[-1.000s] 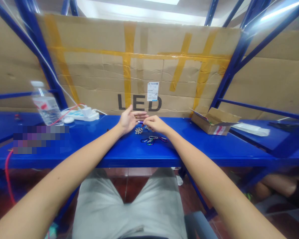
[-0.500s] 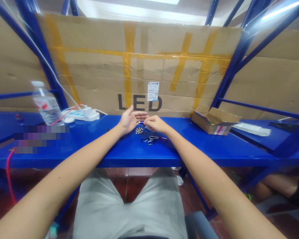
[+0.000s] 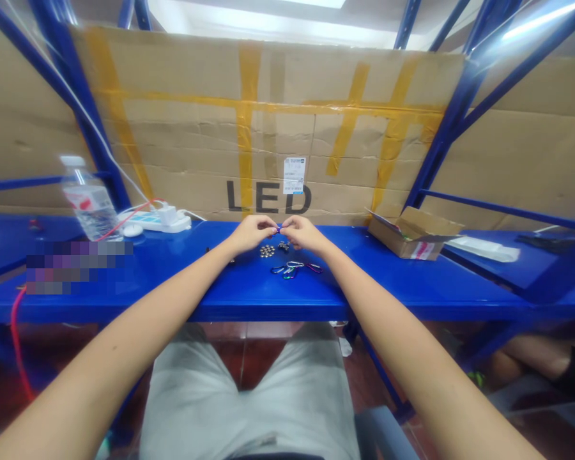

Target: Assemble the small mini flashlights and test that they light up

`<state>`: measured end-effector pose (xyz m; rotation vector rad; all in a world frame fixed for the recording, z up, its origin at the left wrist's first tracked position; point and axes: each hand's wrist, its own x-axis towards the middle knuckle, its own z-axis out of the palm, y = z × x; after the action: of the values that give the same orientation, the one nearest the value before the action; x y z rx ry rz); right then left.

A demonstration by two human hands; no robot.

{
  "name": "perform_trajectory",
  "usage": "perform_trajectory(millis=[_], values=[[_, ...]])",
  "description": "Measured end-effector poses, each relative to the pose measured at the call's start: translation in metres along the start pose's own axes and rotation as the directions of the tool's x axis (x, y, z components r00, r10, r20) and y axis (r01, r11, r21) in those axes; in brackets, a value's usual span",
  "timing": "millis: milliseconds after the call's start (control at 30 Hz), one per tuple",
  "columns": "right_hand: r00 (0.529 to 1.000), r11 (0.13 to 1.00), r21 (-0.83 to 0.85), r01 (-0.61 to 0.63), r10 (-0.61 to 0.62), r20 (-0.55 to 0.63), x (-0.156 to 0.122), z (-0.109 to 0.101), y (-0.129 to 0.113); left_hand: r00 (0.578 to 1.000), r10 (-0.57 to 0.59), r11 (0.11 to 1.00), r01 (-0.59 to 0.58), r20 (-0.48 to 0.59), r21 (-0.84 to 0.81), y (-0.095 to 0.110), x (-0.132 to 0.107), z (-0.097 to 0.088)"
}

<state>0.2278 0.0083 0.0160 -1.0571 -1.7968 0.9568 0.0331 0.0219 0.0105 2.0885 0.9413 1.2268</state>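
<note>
As both arms stretch across a blue table [image 3: 388, 287], the left hand [image 3: 250, 234] and right hand [image 3: 305, 234] meet fingertip to fingertip. Each is pinched on a small purple piece [image 3: 278, 227] held just above the tabletop; what it is cannot be told at this size. Just beneath the hands lie a cluster of small silver rings [image 3: 267, 251] and, nearer the person, a bunch of coloured carabiners [image 3: 294, 268]. A water bottle [image 3: 89, 201] and a white power strip [image 3: 156, 221] sit to the left, and an open cardboard box [image 3: 414, 233] to the right. A taped cardboard sheet [image 3: 268, 128] marked "LED" stands behind.
</note>
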Motion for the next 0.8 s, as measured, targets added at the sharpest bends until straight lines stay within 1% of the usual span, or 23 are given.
perform_trajectory(millis=[100,200,300,400,467,567,667,800], values=[[0.999,0.999,0.047,0.028,-0.025,-0.049,0.003,-0.005,0.003,0.999,-0.013,1.000,0.014,-0.041,0.009,-0.004,0.002,-0.007],[0.993,0.998,0.001,0.057,-0.056,-0.102,0.007,-0.011,0.004,0.996,-0.024,0.998,0.028,-0.089,0.049,-0.008,0.003,-0.013],[0.992,0.997,-0.025,0.067,-0.069,-0.104,0.010,-0.015,0.007,0.994,-0.032,0.995,0.042,-0.104,0.092,-0.013,0.003,-0.017],[0.993,0.999,-0.016,0.035,-0.037,-0.112,0.015,-0.015,0.012,0.993,-0.036,0.991,0.050,-0.112,0.124,-0.021,0.004,-0.019],[0.992,0.999,0.030,0.015,-0.011,-0.124,0.020,-0.013,0.018,0.992,-0.043,0.989,0.060,-0.122,0.137,-0.025,0.005,-0.021],[0.989,0.983,0.180,0.035,-0.008,-0.146,0.027,-0.012,0.028,0.991,-0.048,0.986,0.067,-0.123,0.153,-0.032,0.007,-0.022],[0.990,0.967,0.254,-0.016,0.051,-0.134,0.033,-0.012,0.038,0.993,-0.040,0.981,0.061,-0.114,0.187,-0.038,0.009,-0.023],[0.985,0.988,0.148,-0.037,0.061,-0.159,0.037,-0.014,0.048,0.994,-0.029,0.965,0.054,-0.101,0.256,-0.044,0.010,-0.027]])
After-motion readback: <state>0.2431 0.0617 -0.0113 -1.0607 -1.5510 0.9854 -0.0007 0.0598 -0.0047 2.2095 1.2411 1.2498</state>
